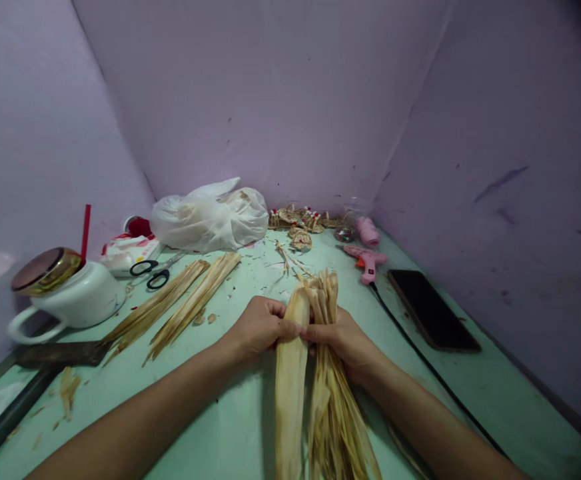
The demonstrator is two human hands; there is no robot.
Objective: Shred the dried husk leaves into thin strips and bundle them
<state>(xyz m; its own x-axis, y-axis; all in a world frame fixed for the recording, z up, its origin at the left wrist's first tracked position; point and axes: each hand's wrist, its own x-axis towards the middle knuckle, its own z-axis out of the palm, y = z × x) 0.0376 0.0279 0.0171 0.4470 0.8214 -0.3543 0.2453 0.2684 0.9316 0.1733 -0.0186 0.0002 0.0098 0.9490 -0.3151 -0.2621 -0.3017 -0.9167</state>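
Note:
Between thumb and fingers, my left hand [260, 325] pinches a wide, flat strip of dried husk [291, 393] near its upper end. My right hand [343, 340] is wrapped round a bundle of dried husk strips [333, 407] just beside it, and its thumb meets the left thumb at the wide strip. Both the strip and the bundle hang down toward the front edge of the view. Two more piles of dried husk strips [195, 303] lie on the table to the left of my left hand.
A pink glue gun [368, 260] with a black cord and a phone [433, 310] lie at right. Scissors [155, 270], a white mug [83, 297] and a hammer-like tool [63, 353] are at left. A plastic bag [210, 217] and woven husk pieces [300, 220] sit by the back wall.

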